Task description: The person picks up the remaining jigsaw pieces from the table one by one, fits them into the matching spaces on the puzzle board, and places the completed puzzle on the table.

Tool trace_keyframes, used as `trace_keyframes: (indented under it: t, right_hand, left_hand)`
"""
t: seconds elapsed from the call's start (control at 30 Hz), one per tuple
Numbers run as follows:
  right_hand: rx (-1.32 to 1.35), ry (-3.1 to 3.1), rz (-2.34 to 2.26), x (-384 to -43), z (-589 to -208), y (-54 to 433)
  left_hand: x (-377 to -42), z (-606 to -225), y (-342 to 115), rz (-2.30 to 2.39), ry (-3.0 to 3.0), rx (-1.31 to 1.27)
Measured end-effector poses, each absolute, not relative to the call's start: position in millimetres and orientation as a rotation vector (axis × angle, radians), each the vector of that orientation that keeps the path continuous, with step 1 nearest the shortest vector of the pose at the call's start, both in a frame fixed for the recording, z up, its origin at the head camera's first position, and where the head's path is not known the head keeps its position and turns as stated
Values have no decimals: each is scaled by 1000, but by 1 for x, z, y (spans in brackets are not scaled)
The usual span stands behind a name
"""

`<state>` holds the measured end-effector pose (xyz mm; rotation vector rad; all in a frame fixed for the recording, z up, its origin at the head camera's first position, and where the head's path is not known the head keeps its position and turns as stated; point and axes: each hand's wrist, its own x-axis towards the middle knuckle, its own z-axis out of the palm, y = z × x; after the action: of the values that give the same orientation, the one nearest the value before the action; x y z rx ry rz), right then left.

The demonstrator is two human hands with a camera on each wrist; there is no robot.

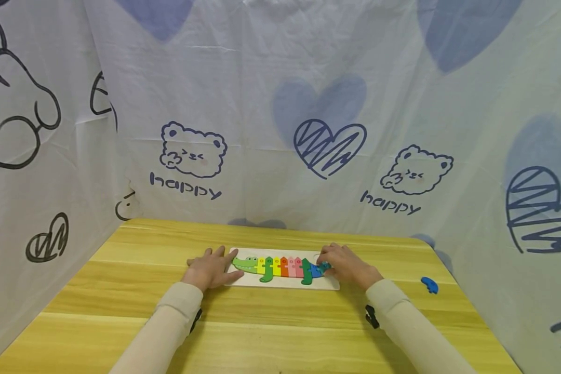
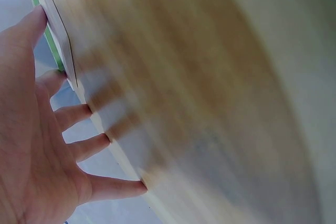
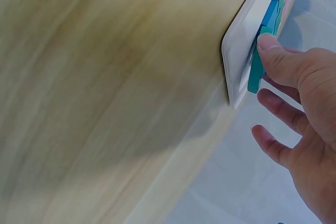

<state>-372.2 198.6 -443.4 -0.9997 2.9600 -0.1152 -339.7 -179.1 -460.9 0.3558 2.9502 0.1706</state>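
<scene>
A white board (image 1: pixel 285 284) lies on the table with a colourful crocodile puzzle (image 1: pixel 245 265) on it, the green head at the left and striped body pieces towards the right. My left hand (image 1: pixel 209 270) rests at the board's left end, fingers spread, thumb and index fingertips touching its edge. At the tail end, my right hand (image 1: pixel 345 265) pinches a teal puzzle piece (image 3: pixel 255 69) between thumb and fingers, right beside a blue piece (image 1: pixel 315 270). Part of the teal piece is hidden by the fingers.
A loose curved blue puzzle piece (image 1: pixel 430 285) lies on the wooden table (image 1: pixel 262 332) near its right edge. White curtains (image 1: pixel 257 104) printed with hearts and bears hang behind the table and at both sides.
</scene>
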Motion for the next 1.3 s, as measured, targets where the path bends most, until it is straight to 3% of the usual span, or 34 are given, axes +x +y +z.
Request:
trace_keyframes:
  t: [0.87, 1.3]
  right_hand:
    - [-1059, 2930, -132, -372, -440, 202]
    - [-1139, 3012, -72, -364, -434, 250]
  left_hand:
    - [-341, -464, -181, 175, 2953, 363]
    - [-340, -462, -181, 174, 2953, 361]
